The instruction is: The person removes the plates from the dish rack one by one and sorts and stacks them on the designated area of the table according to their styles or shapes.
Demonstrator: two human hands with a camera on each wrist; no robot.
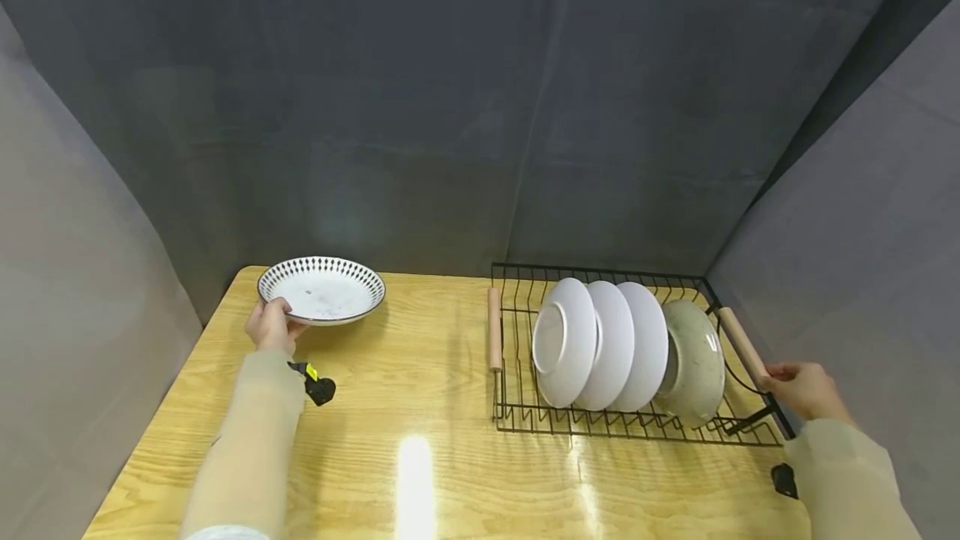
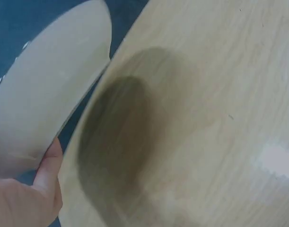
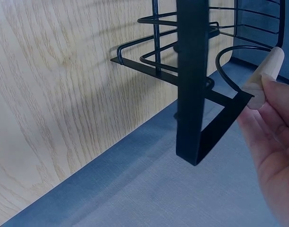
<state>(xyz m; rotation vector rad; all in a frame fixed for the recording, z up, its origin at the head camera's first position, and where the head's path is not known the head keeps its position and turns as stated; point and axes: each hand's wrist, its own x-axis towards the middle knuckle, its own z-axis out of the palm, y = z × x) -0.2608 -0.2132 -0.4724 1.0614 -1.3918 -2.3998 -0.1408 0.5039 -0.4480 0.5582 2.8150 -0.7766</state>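
Okay, so on my feed the left hand point(image 1: 270, 327) has a wide, shallow white plate with a dark diamond-patterned rim point(image 1: 322, 294) pinched at its near-left edge. Fingers are curled in on it, no slack that I can see. It's up in the air over the far left corner of the pale wood tabletop point(image 1: 427, 357), with a dark shadow point(image 2: 118, 137) on the wood in the left wrist view, so I'm confident it isn't resting on anything. Most of the plate sits forward and to the right of the hand, tipped a little toward me.

Meanwhile the right hand point(image 1: 808, 390) has thumb and fingers closed around the near end of a round, light-wood handle point(image 1: 738, 344) on the black wire dish rack point(image 3: 191, 80), over by the tabletop's right edge. Can't tell if it's steadying the rack or pulling on it.

Three white round dishes point(image 1: 603, 348) and a speckled grey-green ceramic bowl point(image 1: 693, 361) stand on edge in the rack, well apart from the plate.

My read: we're in the middle of a one-handed carry, with the rack held by the other hand. Next move probably calls for a firm rim grip and a slow wrist, since all that weight hangs off one side and could droop.
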